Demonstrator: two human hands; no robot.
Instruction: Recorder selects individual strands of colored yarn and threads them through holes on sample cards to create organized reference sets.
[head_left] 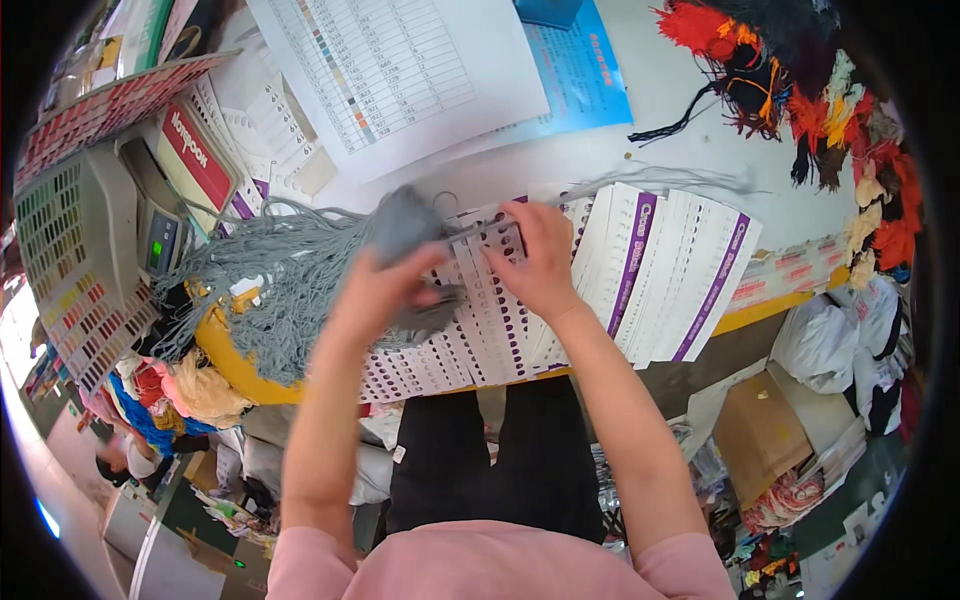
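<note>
My left hand [372,292], smeared by motion, is curled around a bunch of grey embroidery thread [405,228]; thread shows above and below its fingers. My right hand [545,262] has its thumb and fingers closed at the upper end of a white punched thread card [478,310]. A grey strand runs to those fingertips, and they seem to pinch it at the card's edge. Left of my hands, a large tangled heap of grey thread [290,300] spreads over the table. More white cards with purple bands [632,262] lie fanned out beside my right hand.
Printed sheets [400,80] and a blue leaflet [590,80] lie farther back. A small scale with a green display [160,245], a red-and-white notebook [195,160] and a colour chart [70,290] stand left. Red, black and orange threads [790,90] are piled right; a cardboard box [760,435] sits below.
</note>
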